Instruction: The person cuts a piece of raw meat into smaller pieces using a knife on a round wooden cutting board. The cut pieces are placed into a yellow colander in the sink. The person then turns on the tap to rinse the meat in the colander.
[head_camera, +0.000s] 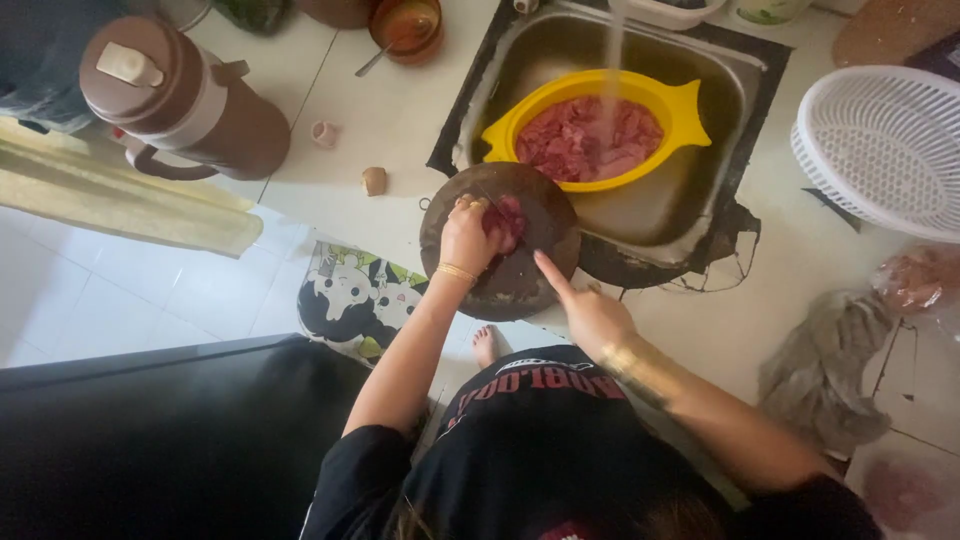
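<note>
Nearest me, my left grip (468, 238) pressed down on red meat (508, 218) on the round dark board (520, 275); my right grip (585, 310) pointed, fingers apart. At twelve o'clock, sink (700, 180) edge and yellow basin (690, 110); at two, white basket (880, 140) on worktop (400, 110).

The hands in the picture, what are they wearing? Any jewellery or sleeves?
The left hand has gold rings on its fingers and a thin gold bracelet at the wrist. The right hand has a wider gold bangle. Both arms are bare up to short black sleeves of a dark printed T-shirt.
</note>
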